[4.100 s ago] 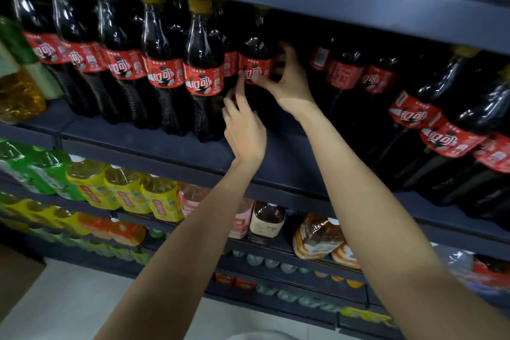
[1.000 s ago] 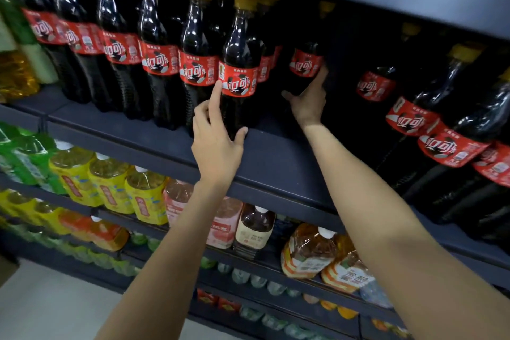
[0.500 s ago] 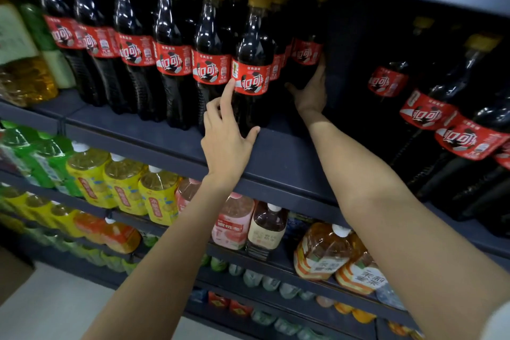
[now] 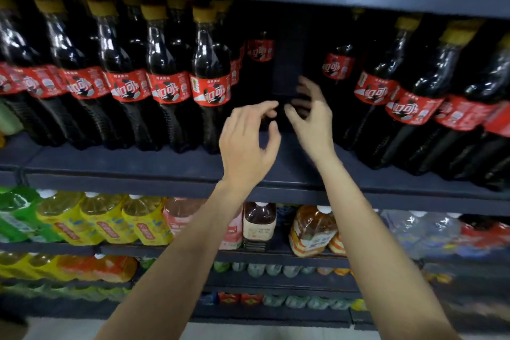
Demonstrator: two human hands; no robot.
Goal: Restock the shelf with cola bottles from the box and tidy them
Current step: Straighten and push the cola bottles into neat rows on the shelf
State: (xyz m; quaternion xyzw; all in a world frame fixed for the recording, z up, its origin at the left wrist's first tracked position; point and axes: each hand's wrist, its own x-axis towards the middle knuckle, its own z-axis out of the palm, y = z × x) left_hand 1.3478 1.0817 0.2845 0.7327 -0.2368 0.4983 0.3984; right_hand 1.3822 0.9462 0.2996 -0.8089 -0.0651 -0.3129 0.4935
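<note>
Cola bottles (image 4: 211, 83) line the shelf's (image 4: 138, 163) front edge, leaving a dark gap mid-row. Both the left hand (image 4: 245, 146) and right hand (image 4: 314, 119) hover there, fingers loose, holding nothing, probably ready to pull back-row bottles forward.

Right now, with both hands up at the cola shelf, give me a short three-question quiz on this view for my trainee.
1. True or false: the left hand grips a cola bottle.
2. Where is the gap in the front row of cola bottles?
A. left of the bottle nearest the hands
B. right of it, behind both hands
C. there is none
3. Fill in: the caps on the cola bottles are ____.

Key
1. False: its fingers are loosely spread and hold nothing, like the right hand.
2. B: only a set-back bottle shows there.
3. Yellow.
</note>
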